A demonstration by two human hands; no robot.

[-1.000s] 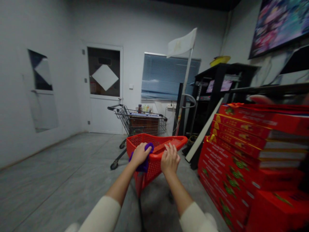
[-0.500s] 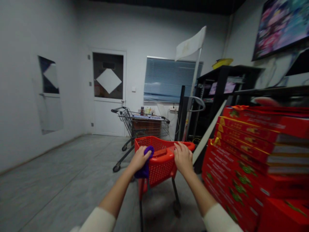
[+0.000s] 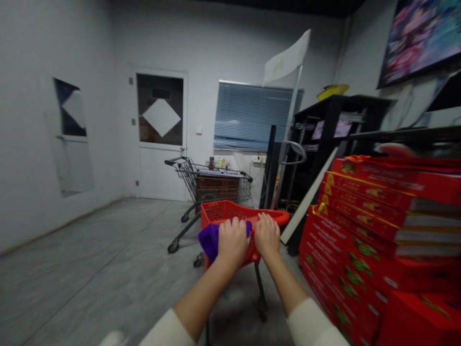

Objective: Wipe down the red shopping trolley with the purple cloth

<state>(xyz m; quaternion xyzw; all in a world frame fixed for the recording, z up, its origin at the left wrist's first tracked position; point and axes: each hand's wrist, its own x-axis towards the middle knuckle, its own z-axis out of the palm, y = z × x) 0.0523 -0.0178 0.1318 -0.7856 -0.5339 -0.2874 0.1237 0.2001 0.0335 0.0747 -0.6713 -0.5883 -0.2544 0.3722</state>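
Head view: purple cloth (image 3: 209, 240) gripped in left hand (image 3: 232, 243), held against near rim of red cart (image 3: 277, 217); same rim grasped by right hand (image 3: 267, 235), just beside; right side flanked by red boxes (image 3: 356, 226), wire cart (image 3: 219, 179) seen beyond far edge, open room given by grey floor (image 3: 104, 250) to left

Arms (image 3: 207, 293) stretched forward; left hand (image 3: 232, 244), right hand (image 3: 267, 235) close together, fingers (image 3: 236, 225) bent

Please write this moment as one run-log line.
left hand: holding purple cloth on red cart; right hand: on cart's near rim; behind: black wire cart; right: red boxes
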